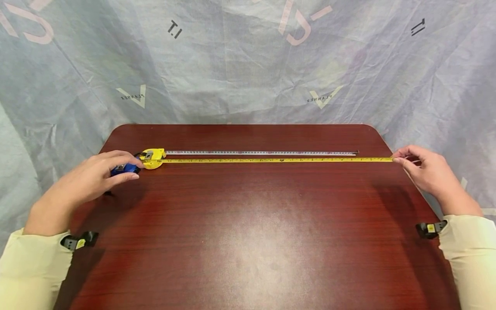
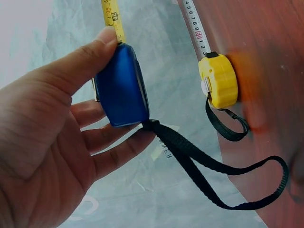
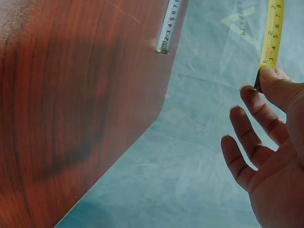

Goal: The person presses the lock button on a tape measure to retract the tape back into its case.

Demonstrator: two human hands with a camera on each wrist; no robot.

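In my left hand [image 1: 102,170] I hold a blue tape measure [image 2: 122,88], thumb on its top and fingers beneath, a black wrist strap [image 2: 228,180] dangling from it. Its yellow blade [image 1: 279,160] stretches across to my right hand [image 1: 426,170]. There the thumb and index finger pinch the blade's end; the other right fingers are spread. Both hands are raised above the table. A yellow tape measure [image 2: 222,80] with its own black strap lies on the tabletop, its white blade [image 1: 267,152] pulled out to the right, nearly parallel to the yellow one.
The dark red wooden table [image 1: 248,206] has rounded far corners. Behind it hangs a grey printed sheet [image 1: 232,64]. Black camera mounts [image 1: 428,229] sit at both wrists, by the pale yellow sleeves [image 1: 470,254].
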